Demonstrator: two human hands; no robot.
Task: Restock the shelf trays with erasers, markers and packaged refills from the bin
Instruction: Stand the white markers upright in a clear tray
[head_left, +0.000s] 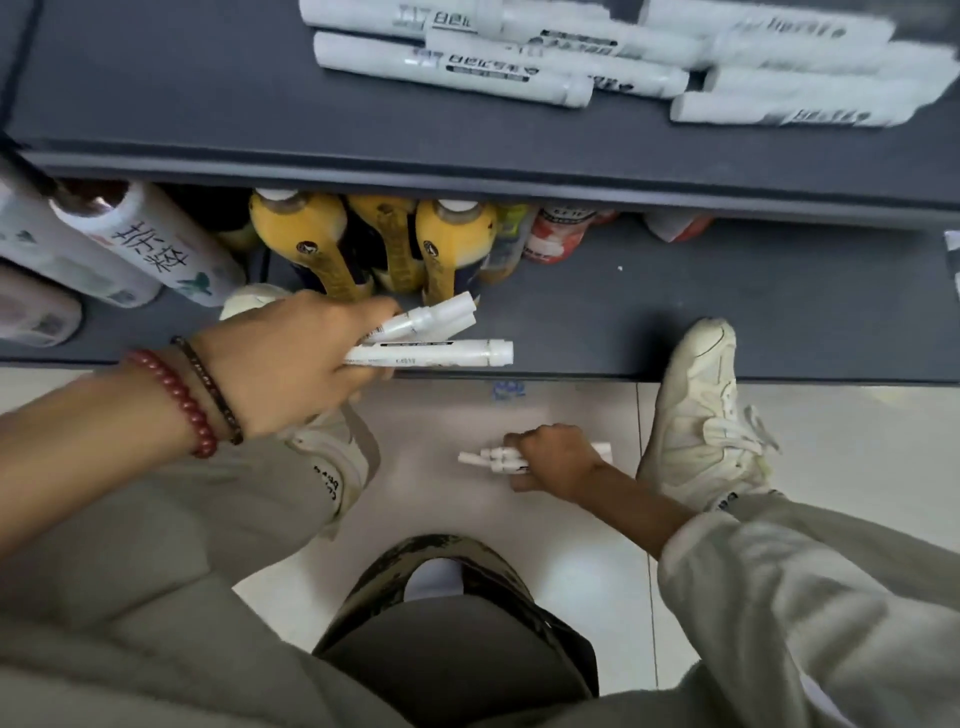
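Left hand (291, 364), centre left of frame, clenched round a bunch of white markers (431, 338), at least three, caps pointing right. One barrel carried a black band with small print, too blurred to read. That bunch sat in front of the lower shelf (675, 312), level with its front edge. Right hand (556, 460), lower centre, fingers curled round a second bunch of white markers (491, 460), low over the floor tiles (519, 545); could not tell if they touched the floor. More white markers (467, 73) lay in a loose pile on the upper shelf (208, 104), top centre to top right, each with dark Chinese lettering and a black band, characters not legible. On the lower shelf, centre, stood yellow bottles (311, 234) with round dark logos and yellow neck tags, print unreadable. Upper left, white rolls (150, 244) lay with large black Chinese characters seen upside down. Right of the bottles were red-and-white packs (561, 234), partly hidden under the upper shelf. Red bead bracelet (176, 400) and dark bead bracelet (208, 384) were on the left wrist. White shoe (706, 415) was at right, toe against the lower shelf edge. Small blue scrap (506, 389) lay on the floor just under that edge. Trouser cuffs had small dark lettering, unreadable.
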